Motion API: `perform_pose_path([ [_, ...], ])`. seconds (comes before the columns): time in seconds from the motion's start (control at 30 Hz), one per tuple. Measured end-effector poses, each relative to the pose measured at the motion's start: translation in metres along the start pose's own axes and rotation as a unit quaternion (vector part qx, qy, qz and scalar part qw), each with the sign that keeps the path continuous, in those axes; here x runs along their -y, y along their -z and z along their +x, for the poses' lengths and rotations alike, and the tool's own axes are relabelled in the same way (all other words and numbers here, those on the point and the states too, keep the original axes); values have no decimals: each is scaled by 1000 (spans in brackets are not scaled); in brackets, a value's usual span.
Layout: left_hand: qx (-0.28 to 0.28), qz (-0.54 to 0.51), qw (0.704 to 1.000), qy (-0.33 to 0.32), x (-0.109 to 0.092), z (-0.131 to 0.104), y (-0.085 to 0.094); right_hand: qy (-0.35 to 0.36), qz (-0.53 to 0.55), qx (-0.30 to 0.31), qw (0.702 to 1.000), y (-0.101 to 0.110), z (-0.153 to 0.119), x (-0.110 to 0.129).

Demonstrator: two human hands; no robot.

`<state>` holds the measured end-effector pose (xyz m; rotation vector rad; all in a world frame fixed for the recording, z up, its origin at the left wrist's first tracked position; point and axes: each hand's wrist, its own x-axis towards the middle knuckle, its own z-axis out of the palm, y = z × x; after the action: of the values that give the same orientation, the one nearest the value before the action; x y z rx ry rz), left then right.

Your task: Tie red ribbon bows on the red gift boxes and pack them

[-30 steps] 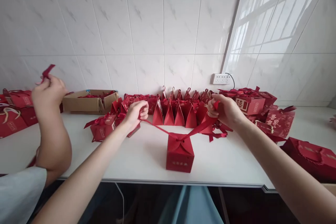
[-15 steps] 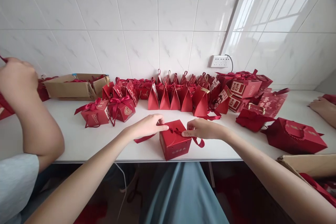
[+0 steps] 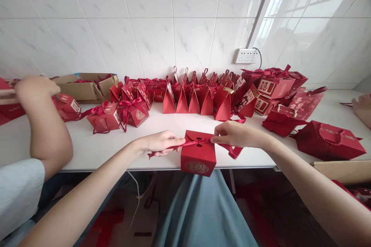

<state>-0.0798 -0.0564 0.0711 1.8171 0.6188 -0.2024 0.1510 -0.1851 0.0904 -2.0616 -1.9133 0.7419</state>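
A red box (image 3: 199, 163) stands at the table's front edge, a round printed emblem on its front face. Across its top runs a red ribbon (image 3: 193, 142), crossed at the middle over a small cutout. My left hand (image 3: 164, 142) pinches the ribbon at the box's left side, a loose tail hanging below the fingers. On the other side my right hand (image 3: 232, 135) is closed on the ribbon near the top right edge, with its tail lying on the table to the right.
Rows of red gift boxes (image 3: 194, 102) stand behind. Tied boxes (image 3: 104, 117) and a cardboard box (image 3: 78, 88) are at left, red bags (image 3: 327, 141) at right. Another person's arm (image 3: 49, 123) reaches in at left, and a hand (image 3: 362, 110) shows at far right.
The box has turned, so its emblem face now points forward. The ribbon is now stretched across the top between my hands. At left, another tied box has come into view beside the person's arm.
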Motion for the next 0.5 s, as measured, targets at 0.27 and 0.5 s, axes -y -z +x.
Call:
perform_pose_path([
  [0.27, -7, -87, 989, -119, -1, 11, 6, 56, 210, 70, 974, -5, -10, -4],
  [0.5, -29, -135, 985, -105, 13, 16, 4, 9, 397, 87, 913, -28, -6, -23],
])
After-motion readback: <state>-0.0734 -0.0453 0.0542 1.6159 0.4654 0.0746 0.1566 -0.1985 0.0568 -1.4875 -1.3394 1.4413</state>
